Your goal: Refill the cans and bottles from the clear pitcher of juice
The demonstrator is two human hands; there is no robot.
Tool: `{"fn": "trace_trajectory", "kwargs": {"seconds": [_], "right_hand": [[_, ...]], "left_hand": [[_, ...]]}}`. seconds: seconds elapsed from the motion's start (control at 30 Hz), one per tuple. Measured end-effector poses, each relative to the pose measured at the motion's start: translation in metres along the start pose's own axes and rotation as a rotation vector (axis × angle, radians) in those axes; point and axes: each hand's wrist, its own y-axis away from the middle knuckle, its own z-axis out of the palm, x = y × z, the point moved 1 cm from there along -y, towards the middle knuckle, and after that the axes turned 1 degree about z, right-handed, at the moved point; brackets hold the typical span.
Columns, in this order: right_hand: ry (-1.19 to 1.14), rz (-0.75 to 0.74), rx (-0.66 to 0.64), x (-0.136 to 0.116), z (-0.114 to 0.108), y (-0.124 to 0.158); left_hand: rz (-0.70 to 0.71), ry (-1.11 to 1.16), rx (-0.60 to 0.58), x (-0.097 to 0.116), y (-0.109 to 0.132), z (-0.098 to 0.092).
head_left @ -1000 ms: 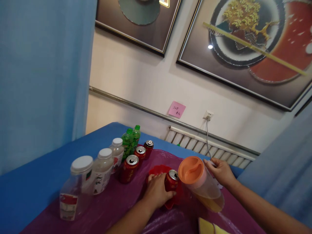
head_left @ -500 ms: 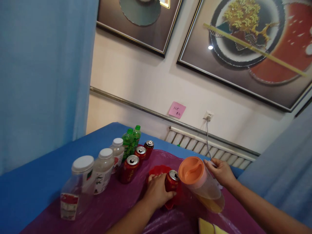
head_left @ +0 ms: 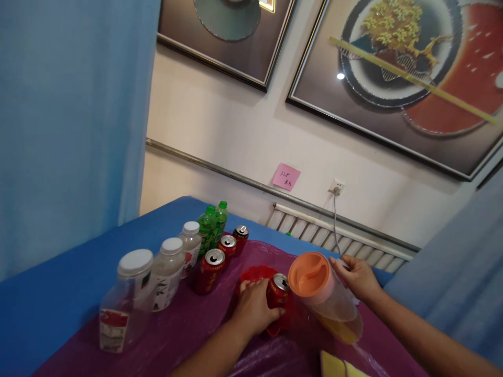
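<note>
Head view: the left hand [head_left: 253, 309] reaches in from the near edge of the table [head_left: 58, 293], forearm slanting up and right, its grip wrapped round an upright red can [head_left: 277, 296], thumb across the can's front. The can stands on a red dish [head_left: 255, 273] on the purple sheet [head_left: 188, 324], about midway across the table. The right hand [head_left: 356, 276] comes in from the right edge, wrist straight, its grip clasped on the far side of the pitcher [head_left: 334, 309]; the handle itself is hidden. The pitcher is tilted, its orange lid [head_left: 308, 272] just beside the can's top, with yellow liquid pooled low in it. A row of cans [head_left: 208, 269] and bottles [head_left: 167, 272] runs from the near left towards the far edge.
</note>
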Motion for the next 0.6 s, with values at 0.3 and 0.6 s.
{"fn": "trace_trajectory", "kwargs": {"seconds": [0.3, 0.6], "right_hand": [[0.042, -0.004, -0.02, 0.0047, 0.0005, -0.0015], [0.013, 0.006, -0.019, 0.0043, 0.0013, -0.001]], "left_hand": [[0.003, 0.003, 0.002, 0.0006, 0.0003, 0.0002], [0.008, 0.006, 0.003, 0.0011, 0.0007, -0.0006]]}}
